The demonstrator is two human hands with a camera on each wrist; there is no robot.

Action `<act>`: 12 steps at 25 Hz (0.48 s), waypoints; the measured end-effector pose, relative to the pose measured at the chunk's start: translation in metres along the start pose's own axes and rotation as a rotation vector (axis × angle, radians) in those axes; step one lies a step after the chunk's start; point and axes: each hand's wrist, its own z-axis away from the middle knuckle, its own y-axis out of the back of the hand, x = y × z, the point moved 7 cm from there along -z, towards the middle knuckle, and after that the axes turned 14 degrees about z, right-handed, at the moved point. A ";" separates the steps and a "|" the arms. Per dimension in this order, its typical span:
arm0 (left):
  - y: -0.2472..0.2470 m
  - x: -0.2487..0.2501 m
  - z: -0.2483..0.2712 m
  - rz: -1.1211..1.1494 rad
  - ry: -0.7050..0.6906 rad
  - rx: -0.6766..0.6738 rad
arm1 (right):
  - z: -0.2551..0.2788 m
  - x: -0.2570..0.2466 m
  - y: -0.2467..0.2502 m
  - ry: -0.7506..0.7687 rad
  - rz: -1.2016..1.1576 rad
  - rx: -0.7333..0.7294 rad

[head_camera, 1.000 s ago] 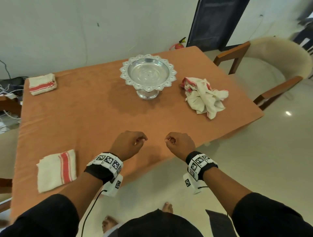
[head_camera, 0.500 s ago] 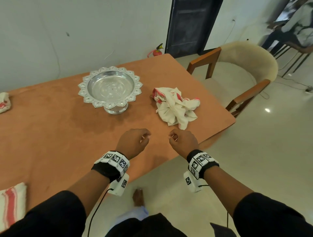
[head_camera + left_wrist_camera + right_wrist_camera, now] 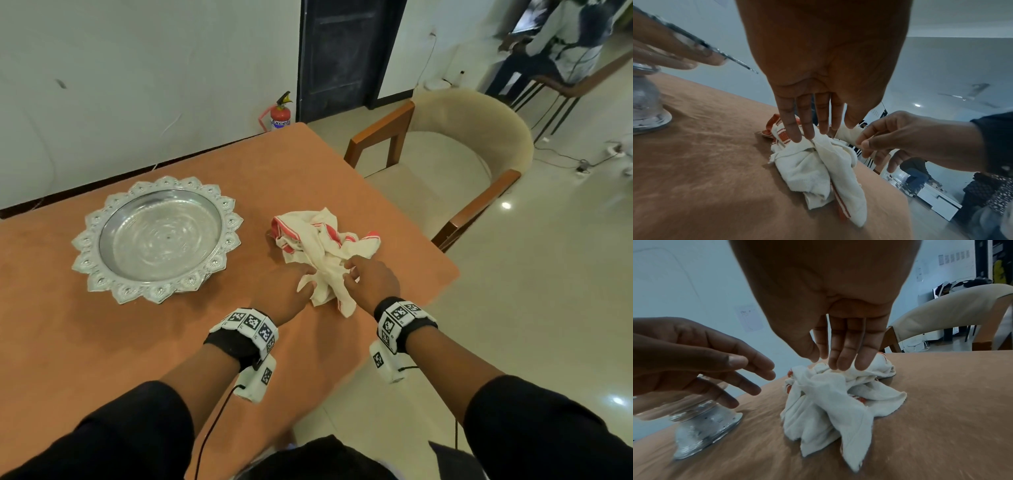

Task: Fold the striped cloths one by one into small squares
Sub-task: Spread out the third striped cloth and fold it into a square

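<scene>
A crumpled cream cloth with red stripes (image 3: 325,246) lies on the orange table (image 3: 102,342) near its right edge. My left hand (image 3: 306,277) reaches in from the left with straight fingers, and its fingertips (image 3: 797,138) touch the top of the cloth (image 3: 813,165). From the right, my right hand (image 3: 352,272) comes onto the heap. Its fingertips (image 3: 840,366) rest on the cloth's upper folds (image 3: 830,395), the thumb close beside them. In the right wrist view the left hand (image 3: 748,374) shows spread fingers. Neither hand grips the fabric.
A silver pedestal tray with a petal rim (image 3: 157,240) stands left of the cloth, close to my left hand. A beige chair with wooden arms (image 3: 472,144) sits past the table's right edge. A fire extinguisher (image 3: 280,114) stands by the wall. A person (image 3: 561,41) is far right.
Both hands have gone forward from the table's near edge, uncurled, and reached the crumpled cloth. The view has swung right, and the two folded cloths on the left are out of view.
</scene>
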 end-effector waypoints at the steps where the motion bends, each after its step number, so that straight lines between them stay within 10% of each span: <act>1: 0.000 0.002 -0.004 -0.017 -0.005 -0.008 | -0.010 0.002 -0.001 0.002 0.019 0.003; 12: 0.015 0.014 -0.042 0.021 0.013 0.165 | -0.086 0.016 -0.003 0.243 0.028 0.023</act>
